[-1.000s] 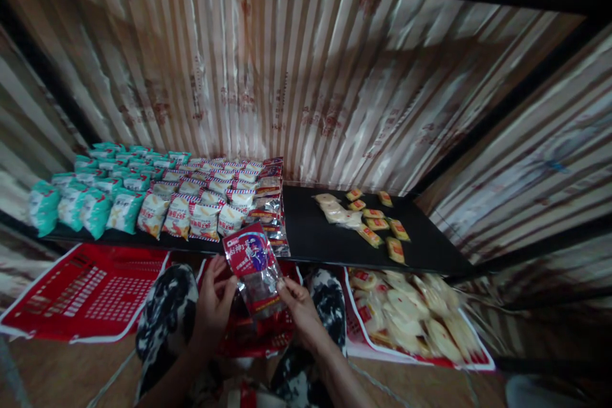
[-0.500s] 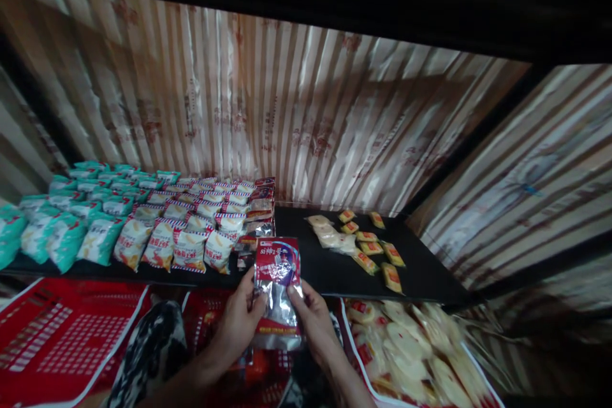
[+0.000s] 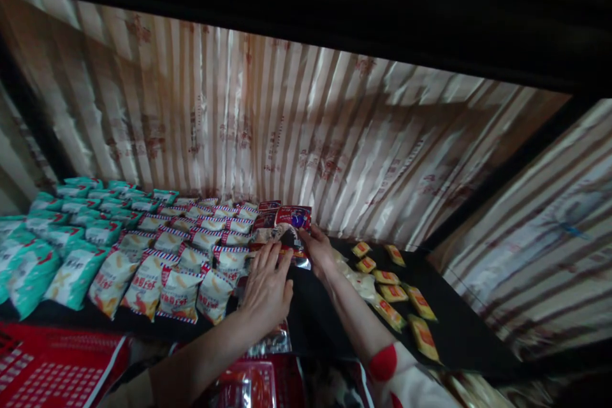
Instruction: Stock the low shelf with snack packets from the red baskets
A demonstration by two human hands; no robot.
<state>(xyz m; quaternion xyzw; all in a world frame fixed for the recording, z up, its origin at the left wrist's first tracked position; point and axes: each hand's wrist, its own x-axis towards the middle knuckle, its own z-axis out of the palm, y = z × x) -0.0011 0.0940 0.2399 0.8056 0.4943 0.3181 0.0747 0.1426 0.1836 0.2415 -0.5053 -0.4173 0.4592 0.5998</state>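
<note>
A dark red and silver foil snack packet lies at the back of the black shelf, beside other red packets. My right hand grips its right edge between thumb and fingers. My left hand is stretched out, fingers fairly straight, with the fingertips resting at the packet's lower left edge. Under and in front of my left wrist, another shiny packet shows at the shelf's front. White chip bags with striped edges stand in rows just left of my left hand.
Teal snack bags fill the shelf's left end. Small yellow packets and pale packets lie to the right. Red baskets stand below the front edge. Striped sheeting closes the back; a dark beam crosses overhead.
Both hands have moved forward over the shelf, carrying the red and silver packet from the front edge to the back. My left hand has let go and flattened. The view has shifted slightly.
</note>
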